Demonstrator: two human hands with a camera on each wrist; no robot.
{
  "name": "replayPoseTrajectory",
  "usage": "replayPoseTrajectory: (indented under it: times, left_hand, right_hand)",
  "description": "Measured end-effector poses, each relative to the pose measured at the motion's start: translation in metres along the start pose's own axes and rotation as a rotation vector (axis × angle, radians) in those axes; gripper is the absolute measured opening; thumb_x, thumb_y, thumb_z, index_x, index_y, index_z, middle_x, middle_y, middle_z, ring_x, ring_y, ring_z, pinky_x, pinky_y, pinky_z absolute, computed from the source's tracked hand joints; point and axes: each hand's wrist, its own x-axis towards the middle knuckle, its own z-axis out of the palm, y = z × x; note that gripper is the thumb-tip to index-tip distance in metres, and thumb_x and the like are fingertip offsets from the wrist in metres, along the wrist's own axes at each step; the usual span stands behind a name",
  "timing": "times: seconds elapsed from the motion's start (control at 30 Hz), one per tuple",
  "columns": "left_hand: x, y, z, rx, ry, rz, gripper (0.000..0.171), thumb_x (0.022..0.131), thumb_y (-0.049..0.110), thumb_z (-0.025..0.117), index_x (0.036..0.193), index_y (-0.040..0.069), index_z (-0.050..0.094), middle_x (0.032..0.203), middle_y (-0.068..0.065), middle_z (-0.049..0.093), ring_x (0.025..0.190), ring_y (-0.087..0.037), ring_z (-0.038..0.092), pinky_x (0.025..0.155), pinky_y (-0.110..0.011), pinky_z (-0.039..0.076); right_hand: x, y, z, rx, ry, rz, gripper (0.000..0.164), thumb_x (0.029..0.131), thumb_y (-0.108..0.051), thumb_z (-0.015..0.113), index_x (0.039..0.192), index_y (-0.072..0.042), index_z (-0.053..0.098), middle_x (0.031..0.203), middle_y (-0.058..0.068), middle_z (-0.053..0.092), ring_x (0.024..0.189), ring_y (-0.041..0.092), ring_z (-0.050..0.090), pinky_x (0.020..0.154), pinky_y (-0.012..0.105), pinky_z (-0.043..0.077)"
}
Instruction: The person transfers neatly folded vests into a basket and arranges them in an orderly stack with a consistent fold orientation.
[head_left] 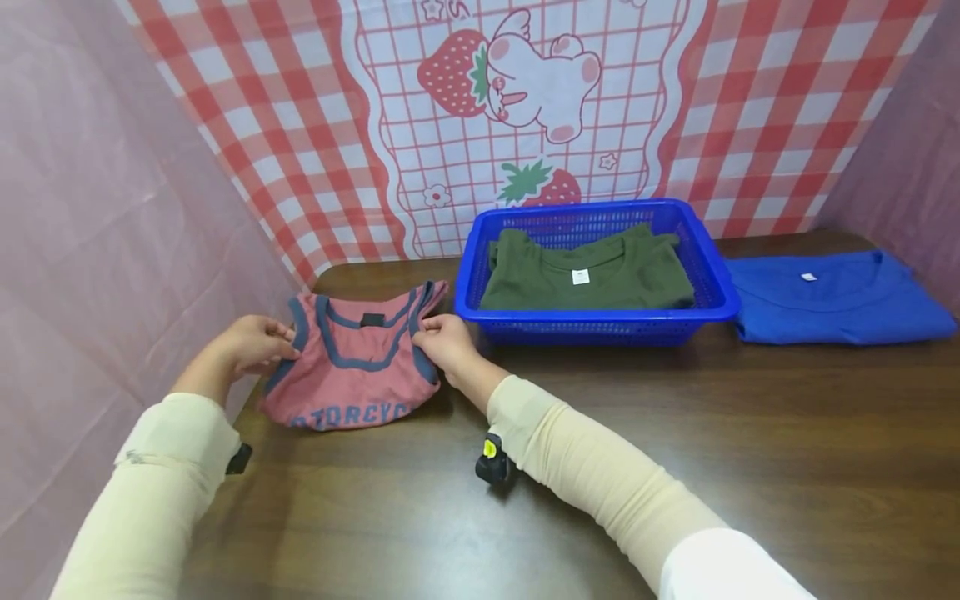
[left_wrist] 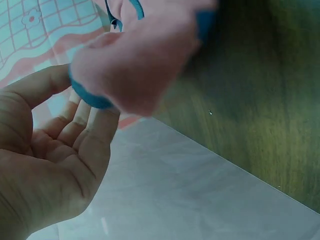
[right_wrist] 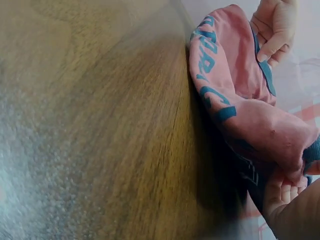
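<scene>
Both hands hold a pink tank top (head_left: 356, 383) with blue-grey trim and blue lettering, at the left part of the table. My left hand (head_left: 255, 340) pinches the trimmed armhole edge on its left side; in the left wrist view, thumb and fingers meet at that blue trim (left_wrist: 92, 100). On the opposite side, my right hand (head_left: 450, 343) grips the cloth by the other armhole. The neckline with a dark label (head_left: 372, 319) faces up between the hands. In the right wrist view the top's lower part sags in a fold, and some right fingers are hidden by cloth.
A blue plastic basket (head_left: 596, 317) stands just right of the right hand, with a folded dark green shirt (head_left: 592, 283) inside. Farther right lies a folded blue shirt (head_left: 832, 304) on the wooden table (head_left: 600, 433). Checked cloth (head_left: 300, 125) hangs behind; a pinkish sheet (head_left: 97, 208) borders the left side.
</scene>
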Motion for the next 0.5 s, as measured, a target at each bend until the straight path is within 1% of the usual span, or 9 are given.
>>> replayPoseTrajectory:
  times: [0.23, 0.4, 0.5]
  left_hand:
    - [-0.009, 0.000, 0.002, -0.045, 0.026, 0.014, 0.044, 0.078, 0.008, 0.062, 0.113, -0.010, 0.043, 0.081, 0.000, 0.052, 0.065, -0.007, 0.051, 0.065, -0.030, 0.051]
    - [-0.016, 0.003, 0.001, -0.076, 0.028, 0.024, 0.046, 0.078, 0.007, 0.062, 0.115, -0.011, 0.043, 0.081, 0.003, 0.054, 0.068, -0.006, 0.053, 0.065, -0.028, 0.051]
    - [-0.020, 0.006, -0.001, -0.079, 0.021, 0.032, 0.046, 0.078, 0.007, 0.061, 0.116, -0.012, 0.043, 0.082, 0.002, 0.054, 0.071, -0.008, 0.053, 0.068, -0.028, 0.051]
  right_hand:
    - [-0.004, -0.007, 0.002, -0.018, -0.009, -0.027, 0.022, 0.073, 0.000, 0.058, 0.094, 0.003, 0.064, 0.082, 0.008, 0.063, 0.072, 0.013, 0.056, 0.064, 0.023, 0.049]
    - [-0.009, -0.018, 0.003, -0.044, -0.054, -0.043, 0.022, 0.075, -0.001, 0.059, 0.096, 0.003, 0.064, 0.085, 0.008, 0.064, 0.075, 0.013, 0.058, 0.065, 0.022, 0.049]
    - [-0.011, -0.025, 0.002, -0.079, -0.082, -0.057, 0.022, 0.075, -0.001, 0.058, 0.096, 0.002, 0.064, 0.086, 0.008, 0.064, 0.077, 0.013, 0.058, 0.065, 0.022, 0.049]
